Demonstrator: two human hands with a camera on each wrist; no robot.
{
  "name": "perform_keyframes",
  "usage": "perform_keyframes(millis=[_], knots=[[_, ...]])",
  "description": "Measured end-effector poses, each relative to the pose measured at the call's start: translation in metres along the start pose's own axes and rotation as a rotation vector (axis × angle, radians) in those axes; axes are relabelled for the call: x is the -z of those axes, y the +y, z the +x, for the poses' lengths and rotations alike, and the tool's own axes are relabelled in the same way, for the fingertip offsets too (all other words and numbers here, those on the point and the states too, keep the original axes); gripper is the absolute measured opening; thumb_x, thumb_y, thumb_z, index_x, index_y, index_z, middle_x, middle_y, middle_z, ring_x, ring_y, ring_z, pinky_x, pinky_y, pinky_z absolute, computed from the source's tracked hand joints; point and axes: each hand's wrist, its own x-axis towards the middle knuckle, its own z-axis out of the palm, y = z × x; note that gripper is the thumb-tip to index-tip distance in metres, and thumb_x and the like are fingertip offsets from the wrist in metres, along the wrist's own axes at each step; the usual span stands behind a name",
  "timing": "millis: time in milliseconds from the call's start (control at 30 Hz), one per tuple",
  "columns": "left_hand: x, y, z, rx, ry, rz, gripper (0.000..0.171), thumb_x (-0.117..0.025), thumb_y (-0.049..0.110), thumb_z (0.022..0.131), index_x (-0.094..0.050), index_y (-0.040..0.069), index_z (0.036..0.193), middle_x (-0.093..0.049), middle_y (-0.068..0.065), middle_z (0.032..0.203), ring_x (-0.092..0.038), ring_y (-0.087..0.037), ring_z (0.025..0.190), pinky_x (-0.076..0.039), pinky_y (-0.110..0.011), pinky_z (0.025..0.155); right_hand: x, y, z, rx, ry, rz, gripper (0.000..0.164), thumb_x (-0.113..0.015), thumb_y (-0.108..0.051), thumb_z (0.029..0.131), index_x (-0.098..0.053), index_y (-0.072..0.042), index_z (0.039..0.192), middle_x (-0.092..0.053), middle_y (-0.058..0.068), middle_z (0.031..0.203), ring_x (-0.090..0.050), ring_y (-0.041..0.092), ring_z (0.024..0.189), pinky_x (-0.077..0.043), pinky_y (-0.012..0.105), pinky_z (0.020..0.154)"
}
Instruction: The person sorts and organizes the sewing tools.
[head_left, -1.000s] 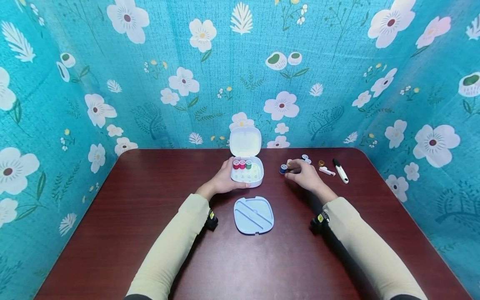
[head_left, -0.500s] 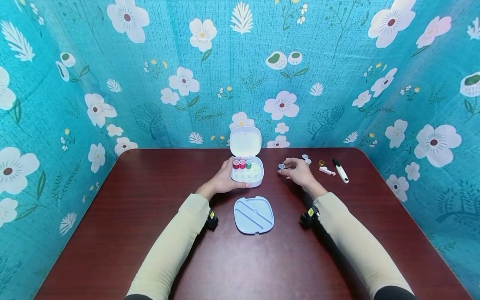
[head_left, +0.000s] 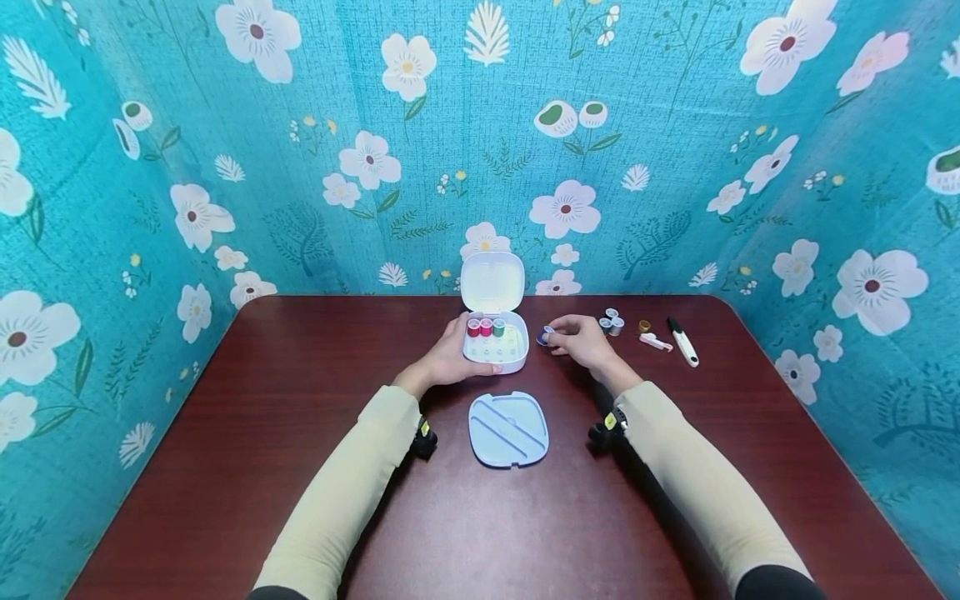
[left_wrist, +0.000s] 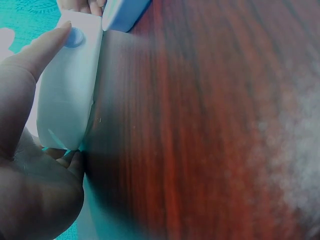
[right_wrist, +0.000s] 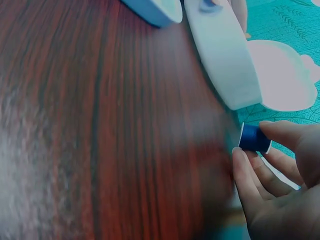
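Note:
My left hand (head_left: 447,357) grips a white sewing box (head_left: 513,364) from its left side, thumb along the front by a round button (left_wrist: 75,37). The box's hinged lid (head_left: 492,282) stands up at the back. Inside, red (head_left: 473,328), pink (head_left: 486,327) and green (head_left: 498,327) thread spools stand in a row at the back, with bare pegs in front. Just right of the box, my right hand (head_left: 588,343) pinches a dark blue thread spool (right_wrist: 253,138) between thumb and fingertips. The spool is tilted, with its pale end rims showing.
A light blue divided tray (head_left: 508,430) lies in front of the box. Right of my right hand are several pale-ended spools (head_left: 617,326), a gold-coloured ring-like piece (head_left: 645,327), a small pink-and-white item (head_left: 656,342) and a black-and-white slim tool (head_left: 683,343). A floral curtain (head_left: 360,208) hangs behind.
My right hand has taken the blue spool and moved it left toward the box, uncovering the spools behind it. My left hand and the box have stayed put.

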Motion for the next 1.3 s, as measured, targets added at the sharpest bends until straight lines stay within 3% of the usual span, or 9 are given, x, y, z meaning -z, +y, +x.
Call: perform_keyframes(millis=[333, 667, 900, 1033, 1133, 1233, 1300], knots=[[0.001, 0.001, 0.0, 0.011, -0.005, 0.002, 0.13, -0.09, 0.049, 0.073, -0.006, 0.011, 0.164, -0.025, -0.011, 0.158, -0.035, -0.028, 0.139, -0.033, -0.047, 0.117, -0.005, -0.016, -0.001, 0.022, -0.015, 0.066, 0.031, -0.069, -0.007, 0.098, -0.062, 0.01, 0.123, -0.065, 0.03, 0.117, -0.067, 0.045, 0.107, -0.056, 0.05, 0.092], [0.002, 0.001, 0.001, 0.015, -0.015, -0.002, 0.13, -0.091, 0.049, 0.073, -0.006, 0.012, 0.164, -0.024, -0.011, 0.159, -0.036, -0.028, 0.139, -0.033, -0.047, 0.117, -0.012, -0.025, 0.005, 0.045, -0.032, 0.1, 0.034, -0.07, -0.008, 0.097, -0.061, 0.011, 0.125, -0.063, 0.032, 0.122, -0.066, 0.049, 0.11, -0.054, 0.05, 0.096], [0.002, 0.001, 0.001, 0.005, -0.016, -0.009, 0.128, -0.091, 0.049, 0.072, -0.009, 0.014, 0.163, -0.026, -0.011, 0.157, -0.037, -0.028, 0.137, -0.034, -0.047, 0.117, -0.019, -0.033, 0.008, 0.065, -0.03, 0.076, 0.031, -0.071, -0.008, 0.097, -0.064, 0.009, 0.122, -0.066, 0.027, 0.118, -0.069, 0.044, 0.107, -0.054, 0.051, 0.094], [0.002, 0.001, 0.001, 0.004, -0.02, -0.015, 0.127, -0.091, 0.049, 0.072, -0.009, 0.014, 0.163, -0.027, -0.011, 0.156, -0.038, -0.028, 0.136, -0.034, -0.048, 0.117, -0.021, -0.037, 0.009, 0.087, -0.014, 0.015, 0.029, -0.072, -0.009, 0.096, -0.066, 0.006, 0.119, -0.068, 0.025, 0.114, -0.071, 0.04, 0.102, -0.055, 0.051, 0.092], [0.002, 0.001, 0.0, 0.001, -0.024, -0.016, 0.126, -0.091, 0.049, 0.073, -0.01, 0.014, 0.163, -0.027, -0.01, 0.155, -0.038, -0.027, 0.136, -0.035, -0.048, 0.116, -0.024, -0.04, 0.011, 0.108, 0.02, -0.102, 0.026, -0.074, -0.011, 0.094, -0.071, 0.002, 0.116, -0.072, 0.019, 0.111, -0.072, 0.033, 0.099, -0.055, 0.05, 0.093], [0.003, 0.002, 0.0, -0.012, -0.022, -0.022, 0.125, -0.091, 0.048, 0.073, -0.011, 0.014, 0.162, -0.028, -0.011, 0.154, -0.038, -0.028, 0.135, -0.035, -0.049, 0.116, -0.028, -0.042, 0.012, 0.144, 0.058, -0.263, 0.025, -0.076, -0.016, 0.093, -0.074, -0.004, 0.114, -0.074, 0.013, 0.108, -0.069, 0.028, 0.1, -0.04, 0.053, 0.105], [0.003, 0.002, -0.001, -0.02, -0.02, -0.027, 0.124, -0.091, 0.048, 0.073, -0.012, 0.014, 0.162, -0.029, -0.011, 0.154, -0.039, -0.029, 0.135, -0.035, -0.049, 0.115, -0.032, -0.044, 0.013, 0.167, 0.079, -0.361, 0.024, -0.077, -0.019, 0.092, -0.075, -0.008, 0.113, -0.075, 0.009, 0.108, -0.068, 0.027, 0.102, -0.028, 0.061, 0.103]])
